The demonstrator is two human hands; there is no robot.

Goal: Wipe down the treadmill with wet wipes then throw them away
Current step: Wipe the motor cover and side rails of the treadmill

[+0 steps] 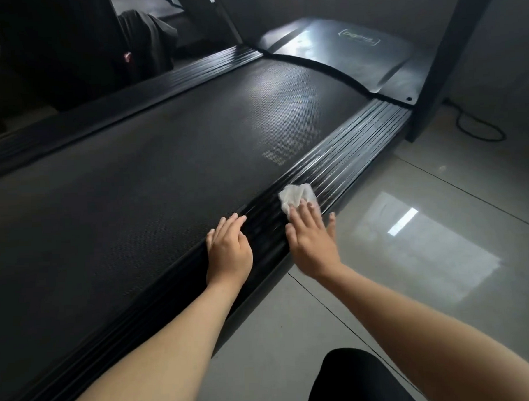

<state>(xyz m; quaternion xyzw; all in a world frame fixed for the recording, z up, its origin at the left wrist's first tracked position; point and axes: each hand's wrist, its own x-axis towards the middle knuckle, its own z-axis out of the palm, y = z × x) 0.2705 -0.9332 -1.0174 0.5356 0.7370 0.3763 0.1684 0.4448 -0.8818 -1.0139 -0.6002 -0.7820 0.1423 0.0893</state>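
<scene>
While the right hand (312, 243) lies flat on the crumpled white wet wipe (296, 196), the wiping step is in hand and the throwing away is not yet begun. The wipe sits on the ribbed right side rail (346, 148) of the treadmill, about midway along it, and the straight fingers (303, 216) press down on its near edge without curling round it; the thumb pokes out over the rail's outer edge. The left hand (229, 250) rests palm down just beside it, on the rail's inner edge where it meets the running belt (164, 162), its fingers extended and holding nothing; it looks to be a brace.

The rail's far stretch, up to the grey motor cover (341, 54) and the dark upright post (451, 55), lies ahead of the wipe, so the next move probably calls for sliding the wipe along the grooves with steady flat pressure. The ribs may snag or bunch the thin wipe, so the palm should stay over it. The belt, the left side rail (161, 80) and the cover may want passes too, though whether they are clean I cannot tell. No bin is in view on the glossy tiled floor (412, 284).
</scene>
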